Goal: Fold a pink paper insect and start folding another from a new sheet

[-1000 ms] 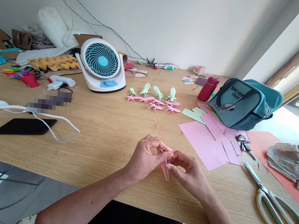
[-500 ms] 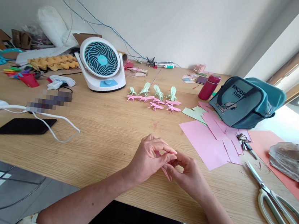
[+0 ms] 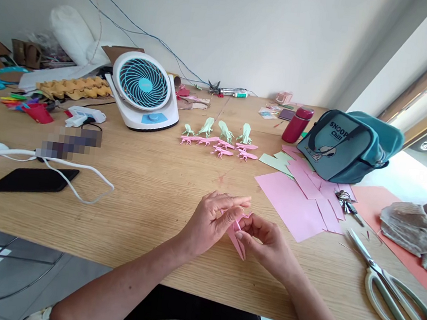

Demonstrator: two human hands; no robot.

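Note:
A pink folded paper figure [image 3: 237, 245] is held between my two hands over the front part of the table, its long narrow end slanting down toward me. My right hand [image 3: 265, 241] pinches it between thumb and fingers. My left hand [image 3: 211, 222] grips it from the left with the thumb against the paper, while the index finger reaches out straight above. The palms hide part of the figure. Beyond my hands stand several pink folded paper insects [image 3: 222, 152] and a row of green folded paper insects [image 3: 225, 130].
Pink paper sheets [image 3: 289, 205] and green paper strips [image 3: 275, 163] lie to the right, near keys [image 3: 344, 199] and large scissors [image 3: 381, 279]. Behind are a teal bag [image 3: 339, 149] and red flask [image 3: 297, 124]. A white fan [image 3: 144, 89] and black phone-like slab [image 3: 34, 179] occupy the left.
My left index finger has lifted and straightened away from the right fingertips, and the hands have parted slightly. More of the pink folded paper shows between them.

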